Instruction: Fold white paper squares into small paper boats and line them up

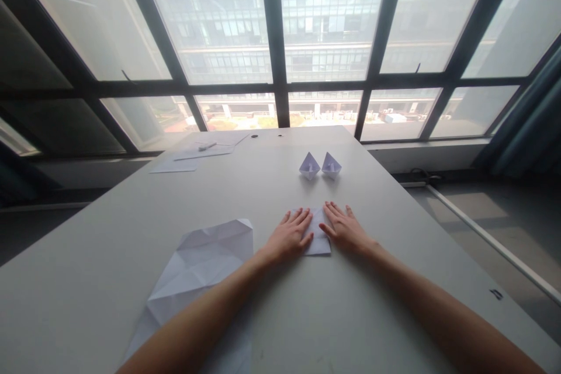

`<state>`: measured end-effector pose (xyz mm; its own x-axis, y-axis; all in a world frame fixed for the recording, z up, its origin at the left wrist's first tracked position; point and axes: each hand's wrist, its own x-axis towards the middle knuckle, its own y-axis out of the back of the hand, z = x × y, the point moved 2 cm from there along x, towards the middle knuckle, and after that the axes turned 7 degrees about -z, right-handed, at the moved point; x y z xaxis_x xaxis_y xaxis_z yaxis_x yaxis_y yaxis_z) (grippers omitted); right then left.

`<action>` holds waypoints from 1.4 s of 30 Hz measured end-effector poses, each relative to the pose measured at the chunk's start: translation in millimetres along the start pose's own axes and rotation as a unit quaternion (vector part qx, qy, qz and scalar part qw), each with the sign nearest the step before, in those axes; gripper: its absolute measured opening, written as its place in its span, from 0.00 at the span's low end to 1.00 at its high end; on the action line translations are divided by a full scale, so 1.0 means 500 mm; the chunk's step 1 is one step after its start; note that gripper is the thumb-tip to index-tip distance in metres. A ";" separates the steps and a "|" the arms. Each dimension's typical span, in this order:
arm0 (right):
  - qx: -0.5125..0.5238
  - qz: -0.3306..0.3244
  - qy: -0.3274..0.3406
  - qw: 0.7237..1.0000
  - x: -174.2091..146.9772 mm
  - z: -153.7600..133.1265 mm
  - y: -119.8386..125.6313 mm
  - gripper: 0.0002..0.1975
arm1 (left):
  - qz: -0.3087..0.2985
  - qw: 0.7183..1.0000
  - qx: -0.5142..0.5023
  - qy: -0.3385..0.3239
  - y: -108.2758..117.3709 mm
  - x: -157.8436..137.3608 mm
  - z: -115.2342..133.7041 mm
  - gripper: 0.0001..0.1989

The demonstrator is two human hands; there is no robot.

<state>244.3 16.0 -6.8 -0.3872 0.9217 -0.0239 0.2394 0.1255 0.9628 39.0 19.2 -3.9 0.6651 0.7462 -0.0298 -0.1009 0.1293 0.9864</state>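
A small folded sheet of white paper (pixel 317 239) lies flat on the white table (pixel 377 298). My left hand (pixel 290 234) rests on its left part, fingers stretched out and palm down. On the paper's right edge lies my right hand (pixel 344 227), also flat with the fingers extended and the thumb pointing inward. Both hands cover the paper's sides, so only its middle and front edge show. Just beyond the fingertips stand two folded paper boats (pixel 310 167) side by side, each with a pointed peak.
A large creased sheet of paper (pixel 205 257) lies to the left, partly under my left forearm. Farther back on the left are flat paper sheets (pixel 175 163) with a small white item (pixel 207 146) on top. Tall windows (pixel 324 17) rise behind the table.
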 end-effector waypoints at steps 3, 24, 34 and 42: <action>0.005 0.012 0.026 1.000 -0.003 -0.003 0.006 0.35 | 0.003 1.000 -0.002 -0.001 0.001 0.000 0.000 0.30; 0.020 -0.080 0.131 0.988 -0.015 0.000 0.028 0.47 | 0.004 1.000 -0.005 0.004 0.004 0.000 0.002 0.30; 0.017 -0.068 0.134 0.989 -0.018 0.000 0.026 0.47 | 0.002 1.000 -0.008 0.006 0.005 0.000 0.002 0.30; 0.016 -0.059 0.124 0.990 -0.015 -0.002 0.021 0.42 | -0.002 1.000 -0.001 0.021 0.002 0.001 0.002 0.31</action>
<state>248.8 10.3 3.8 -0.6192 0.7826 -0.0643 0.2066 0.2414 0.9482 39.7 19.0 -2.7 0.6345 0.7719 -0.0399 -0.1009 0.1338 0.9859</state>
